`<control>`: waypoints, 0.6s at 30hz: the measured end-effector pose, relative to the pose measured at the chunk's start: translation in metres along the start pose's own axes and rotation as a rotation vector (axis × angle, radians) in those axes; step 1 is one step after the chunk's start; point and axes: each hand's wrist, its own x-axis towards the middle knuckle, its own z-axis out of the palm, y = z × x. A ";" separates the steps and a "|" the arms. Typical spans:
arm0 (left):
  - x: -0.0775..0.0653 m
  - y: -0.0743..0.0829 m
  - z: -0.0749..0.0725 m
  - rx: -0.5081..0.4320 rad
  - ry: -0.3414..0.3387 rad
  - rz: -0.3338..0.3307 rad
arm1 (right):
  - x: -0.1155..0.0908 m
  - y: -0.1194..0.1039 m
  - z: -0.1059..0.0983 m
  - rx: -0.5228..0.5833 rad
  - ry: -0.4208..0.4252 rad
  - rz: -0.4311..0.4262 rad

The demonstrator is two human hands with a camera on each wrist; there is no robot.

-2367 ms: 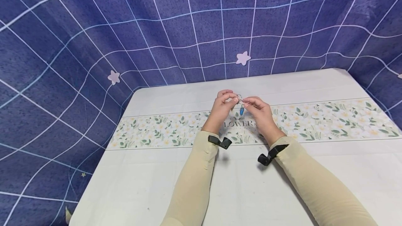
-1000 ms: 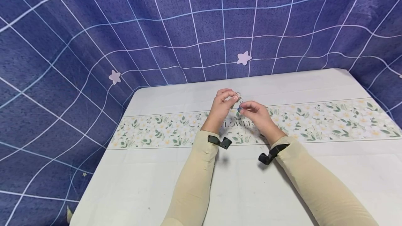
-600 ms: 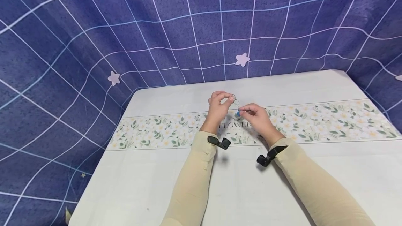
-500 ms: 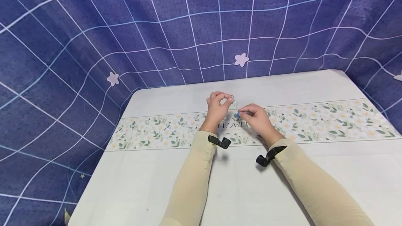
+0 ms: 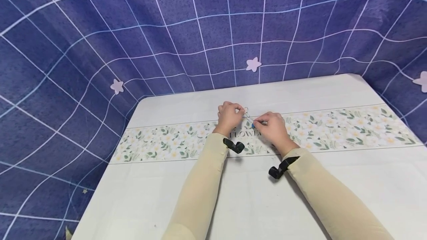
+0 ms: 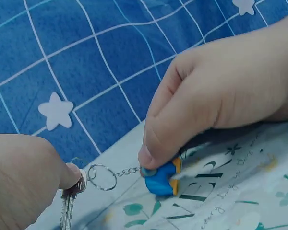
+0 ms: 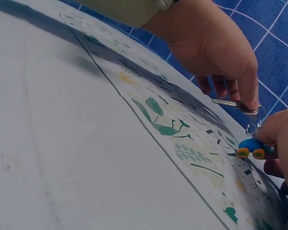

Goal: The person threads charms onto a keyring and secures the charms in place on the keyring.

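My left hand pinches the head of a silver key between thumb and finger, its blade pointing down; more than one key may be there. From it a metal ring and short chain stretch across to a small blue charm with orange feet. My right hand pinches the charm's top end, where the chain joins it. In the right wrist view the charm's feet face the camera. All of this is held just above the table, and fingers partly cover the key head and charm.
A white table carries a floral printed band with dark lettering under the hands. Behind and to the left hangs a blue grid-patterned curtain with stars. Black straps sit on both sleeved wrists.
Earlier the charm dangled while my right fingers were at the ring. They have since moved down to pinch the charm, and both hands have shifted slightly left and nearer, the chain drawn out between them.
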 end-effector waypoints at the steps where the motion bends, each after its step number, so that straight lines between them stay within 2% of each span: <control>1: 0.000 -0.001 0.001 0.014 -0.005 -0.009 | 0.000 0.000 0.001 -0.013 -0.002 0.010; 7: 0.003 -0.006 0.004 0.076 -0.018 -0.041 | 0.001 0.000 0.001 -0.082 -0.017 0.038; 18: 0.006 -0.011 0.007 0.158 -0.021 -0.017 | 0.000 -0.001 -0.002 -0.130 0.013 0.059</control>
